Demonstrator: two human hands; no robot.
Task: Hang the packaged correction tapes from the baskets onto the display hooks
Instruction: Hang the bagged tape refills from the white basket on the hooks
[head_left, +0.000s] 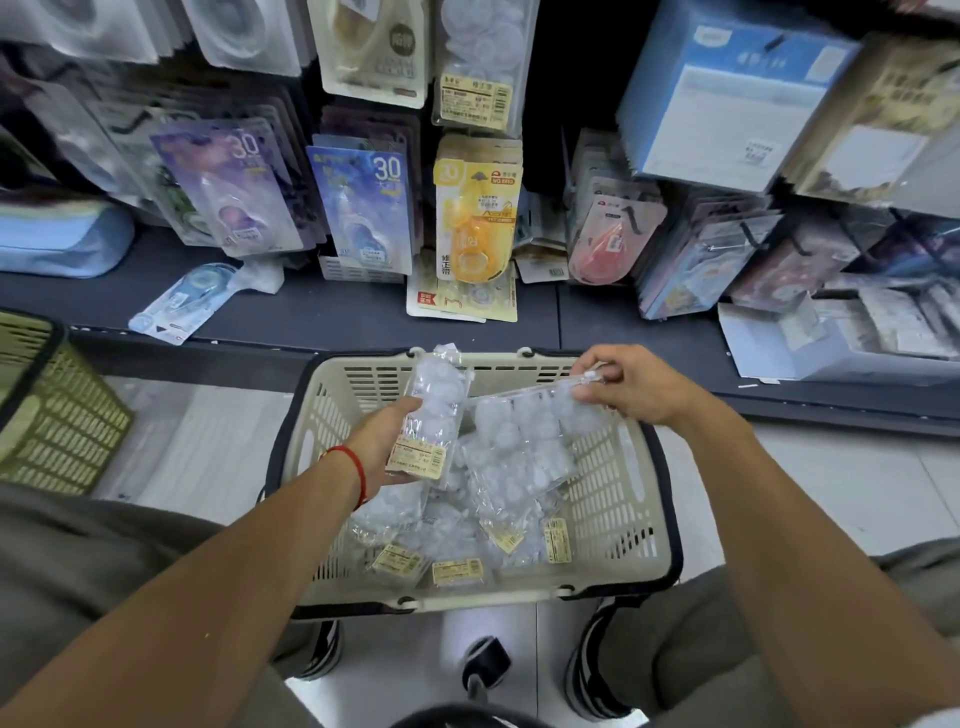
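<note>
A beige basket (613, 499) stands on the floor below the shelf and holds several clear packs of white correction tapes (457, 551) with yellow labels. My left hand (387, 441) grips one upright pack (434, 415) over the basket. My right hand (636, 384) pinches the top edge of a second pack (524, 431), which hangs slanted down toward the pile. On the display wall behind, a pack of the same kind (478, 62) hangs on a hook at top centre.
Hanging packs fill the wall: purple (234, 187), blue (363, 202), yellow (478, 218) and pink (613, 234). Loose packs lie on the dark shelf (322, 312). A green basket (57, 410) sits at left. Blue boxes (722, 93) are at upper right. My shoes flank the beige basket.
</note>
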